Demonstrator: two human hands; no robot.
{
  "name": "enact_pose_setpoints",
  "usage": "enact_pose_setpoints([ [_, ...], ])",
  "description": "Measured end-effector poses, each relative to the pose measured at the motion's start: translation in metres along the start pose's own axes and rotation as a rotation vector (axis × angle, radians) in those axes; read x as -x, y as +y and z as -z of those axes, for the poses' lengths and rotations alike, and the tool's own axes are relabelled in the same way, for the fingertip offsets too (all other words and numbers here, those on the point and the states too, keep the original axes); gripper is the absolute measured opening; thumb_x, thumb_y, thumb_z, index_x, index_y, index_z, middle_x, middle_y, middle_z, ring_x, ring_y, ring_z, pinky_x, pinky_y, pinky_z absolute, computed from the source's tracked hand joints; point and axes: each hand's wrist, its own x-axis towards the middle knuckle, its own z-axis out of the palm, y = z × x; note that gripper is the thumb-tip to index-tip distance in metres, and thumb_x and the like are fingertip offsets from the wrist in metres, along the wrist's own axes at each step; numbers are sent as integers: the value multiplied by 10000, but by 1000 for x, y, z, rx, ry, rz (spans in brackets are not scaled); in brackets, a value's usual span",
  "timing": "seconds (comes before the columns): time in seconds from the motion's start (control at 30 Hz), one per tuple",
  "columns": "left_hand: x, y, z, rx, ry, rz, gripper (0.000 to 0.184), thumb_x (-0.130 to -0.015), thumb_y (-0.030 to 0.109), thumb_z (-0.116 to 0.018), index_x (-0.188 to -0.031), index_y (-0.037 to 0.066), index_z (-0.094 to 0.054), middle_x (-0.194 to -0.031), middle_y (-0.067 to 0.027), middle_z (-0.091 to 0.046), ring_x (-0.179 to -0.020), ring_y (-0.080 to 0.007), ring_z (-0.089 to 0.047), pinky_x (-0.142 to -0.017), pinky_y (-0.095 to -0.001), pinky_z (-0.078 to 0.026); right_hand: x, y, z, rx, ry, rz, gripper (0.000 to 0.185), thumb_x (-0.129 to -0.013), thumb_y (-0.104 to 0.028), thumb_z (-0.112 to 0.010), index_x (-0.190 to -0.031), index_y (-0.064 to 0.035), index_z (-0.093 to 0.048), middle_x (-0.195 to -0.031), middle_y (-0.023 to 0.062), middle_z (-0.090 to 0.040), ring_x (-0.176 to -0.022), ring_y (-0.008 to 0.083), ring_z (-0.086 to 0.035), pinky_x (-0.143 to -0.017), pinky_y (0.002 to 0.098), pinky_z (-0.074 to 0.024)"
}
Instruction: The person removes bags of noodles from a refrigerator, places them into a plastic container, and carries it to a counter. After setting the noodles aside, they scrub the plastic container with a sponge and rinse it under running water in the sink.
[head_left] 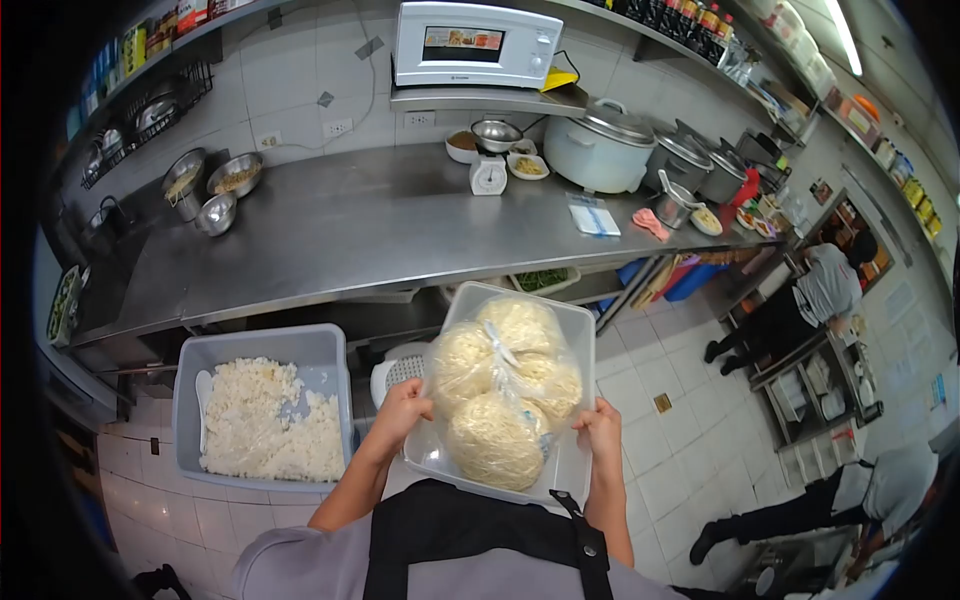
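Left hand point(404, 408) and right hand point(601, 430) clamped on opposite sides of tub point(582, 338); bagged noodles point(495, 440) inside: loading looks done, opening not.

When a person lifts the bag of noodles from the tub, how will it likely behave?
The bag would probably sag and shift rather than keep its shape, because thin film wraps rounded bundles. It is perhaps fairly heavy, since it fills much of the tub. Its shiny plastic may feel slippery.
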Motion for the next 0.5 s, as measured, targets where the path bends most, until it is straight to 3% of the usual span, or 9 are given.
enact_pose_setpoints([
  [0.03, -8, 8, -2, 19, 41, -12, 132, -577, 4, -540, -708, 21, -552, -666, -8, -538, -602, -101, -501, -539, -239, -394, -21, -4, -11, 30, -35, 8, 216, -547, 86, -516, -741, 10, -574, -634, 50, -558, -512, 126, -482, -475, 247, -372],
  [0.07, -20, 19, -2, 42, 83, -35, 146, -566, 2, -536, -709, 21, -554, -667, -6, -536, -599, -100, -493, -538, -238, -390, -40, -13, -26, 116, -36, -16, 107, -556, 39, -538, -638, -26, -558, -620, 26, -558, -532, 112, -476, -498, 242, -365],
  [0.13, -54, 14, 9, 88, 153, -50, 164, -549, -2, -536, -711, 15, -557, -666, -6, -535, -593, -99, -485, -545, -231, -385, -95, -12, -50, 122, -92, -5, 96, -564, 36, -538, -632, -29, -556, -614, 25, -556, -537, 110, -474, -500, 245, -368],
  [0.17, -67, 14, 12, 79, 201, -56, 164, -544, -1, -537, -706, 14, -556, -666, -6, -535, -592, -100, -483, -545, -231, -383, -119, -17, -59, 194, -180, -18, 193, -553, 78, -524, -721, -4, -570, -656, 44, -566, -552, 134, -499, -502, 257, -393],
  [0.33, -134, 24, 28, 127, 403, -111, 137, -525, 3, -542, -659, 26, -526, -648, -3, -518, -585, -102, -469, -537, -236, -375, -225, -22, -126, 286, -321, 5, 126, -590, 53, -517, -675, -32, -554, -615, 31, -546, -539, 126, -485, -497, 255, -375],
  [0.5, -209, 4, 69, 47, 521, -89, 154, -522, -5, -543, -671, 30, -523, -651, 1, -501, -598, -113, -466, -548, -251, -381, -332, 13, -193, 429, -445, 27, 51, -609, -4, -536, -647, -28, -560, -574, 35, -545, -516, 133, -486, -495, 268, -381],
])
